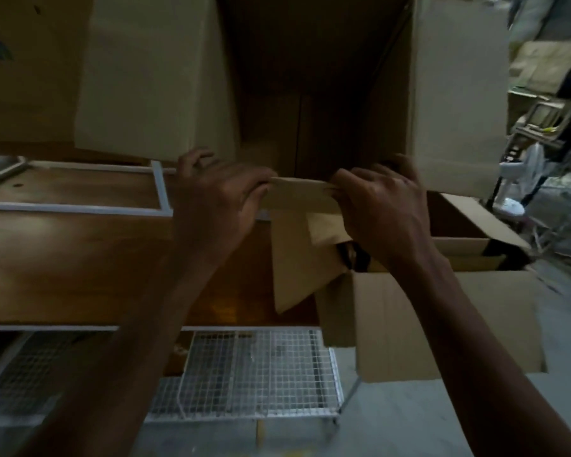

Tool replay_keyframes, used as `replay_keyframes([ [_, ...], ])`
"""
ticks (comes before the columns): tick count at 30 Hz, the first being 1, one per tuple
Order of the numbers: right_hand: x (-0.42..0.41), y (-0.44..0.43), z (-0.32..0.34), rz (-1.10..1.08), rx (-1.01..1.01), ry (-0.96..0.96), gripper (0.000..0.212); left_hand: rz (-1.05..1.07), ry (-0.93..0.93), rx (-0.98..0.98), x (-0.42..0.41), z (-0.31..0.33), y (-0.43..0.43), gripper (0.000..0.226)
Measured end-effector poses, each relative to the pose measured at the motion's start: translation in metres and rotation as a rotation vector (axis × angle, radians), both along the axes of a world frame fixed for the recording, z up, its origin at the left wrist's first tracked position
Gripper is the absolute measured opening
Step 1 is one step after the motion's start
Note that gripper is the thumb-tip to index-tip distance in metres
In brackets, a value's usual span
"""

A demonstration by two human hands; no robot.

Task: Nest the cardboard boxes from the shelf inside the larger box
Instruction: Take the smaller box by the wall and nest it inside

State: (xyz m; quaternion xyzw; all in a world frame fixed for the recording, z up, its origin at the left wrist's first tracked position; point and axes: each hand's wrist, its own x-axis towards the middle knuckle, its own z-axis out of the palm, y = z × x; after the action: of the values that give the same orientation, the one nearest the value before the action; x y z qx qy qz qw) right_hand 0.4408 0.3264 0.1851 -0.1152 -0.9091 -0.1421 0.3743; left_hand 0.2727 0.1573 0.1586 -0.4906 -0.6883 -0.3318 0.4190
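Note:
A big cardboard box point(310, 94) lies on its side on the wooden shelf, its dark open mouth facing me and its side flaps spread left and right. My left hand point(218, 199) and my right hand point(383, 206) both pinch the upper edge of its bottom flap point(297, 199), which hangs down over the shelf's front. Below my right forearm stands a larger open cardboard box point(409, 311) on the floor, flaps up, with a dark gap showing inside.
The wooden shelf board point(80, 265) runs left, with a white frame point(80, 206) lying on it and another cardboard box point(20, 77) at the back left. A wire-mesh rack point(251, 371) sits below. Clutter and a white fan point(521, 179) stand at right.

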Motion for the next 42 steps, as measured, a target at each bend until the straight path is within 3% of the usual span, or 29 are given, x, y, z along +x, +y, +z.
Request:
replay_keyframes([
  [5, 0.039, 0.067, 0.007, -0.007, -0.03, 0.002, 0.014, -0.037, -0.011, 0.012, 0.034, 0.006, 0.074, 0.02],
  [8, 0.056, 0.1, 0.004, -0.019, -0.061, -0.021, 0.024, -0.059, -0.026, 0.017, 0.048, 0.003, 0.109, 0.019],
  [15, 0.086, 0.155, -0.003, -0.091, -0.045, 0.022, 0.009, -0.121, -0.023, -0.008, 0.067, 0.006, 0.175, 0.018],
  [21, 0.116, 0.207, -0.008, -0.063, -0.06, 0.048, 0.024, -0.14, -0.003, -0.041, 0.098, 0.009, 0.219, 0.017],
  [35, 0.172, 0.313, -0.005, 0.182, -0.177, -0.004, 0.016, -0.016, -0.016, -0.124, 0.182, 0.019, 0.29, 0.017],
  [38, 0.17, 0.321, 0.0, 0.224, -0.23, -0.084, 0.009, -0.008, -0.085, -0.148, 0.185, 0.022, 0.294, 0.018],
  [42, 0.147, 0.325, 0.002, 0.232, -0.252, -0.194, 0.017, 0.053, -0.289, -0.182, 0.168, 0.009, 0.296, 0.018],
])
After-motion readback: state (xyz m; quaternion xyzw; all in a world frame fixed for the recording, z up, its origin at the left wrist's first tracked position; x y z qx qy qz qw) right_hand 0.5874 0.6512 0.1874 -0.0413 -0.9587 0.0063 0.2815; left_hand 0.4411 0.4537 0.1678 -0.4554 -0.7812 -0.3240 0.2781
